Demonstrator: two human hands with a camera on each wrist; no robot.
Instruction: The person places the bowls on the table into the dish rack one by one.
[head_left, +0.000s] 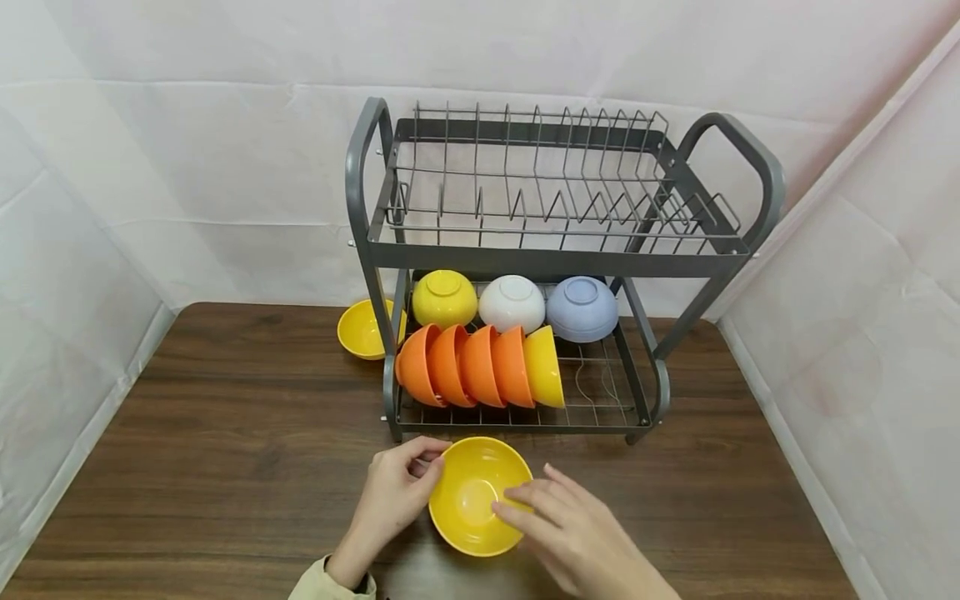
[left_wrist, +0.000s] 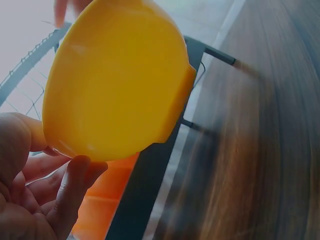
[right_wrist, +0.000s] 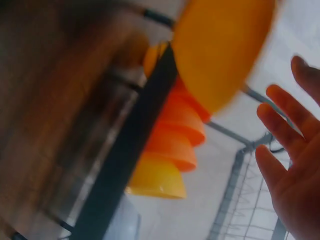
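A yellow bowl is held in front of the rack, its inside facing up toward the head camera. My left hand pinches its left rim between thumb and fingers; the left wrist view shows the bowl's outside raised above the tabletop. Over the bowl's right side in the head view, my right hand has its fingers extended. From the right wrist camera, those spread fingers stand apart from the blurred bowl and hold nothing.
A dark two-tier dish rack stands behind the hands. On its lower tier, several orange bowls and a yellow one lean in a row before upturned yellow, white and blue bowls. Another yellow bowl sits left of the rack.
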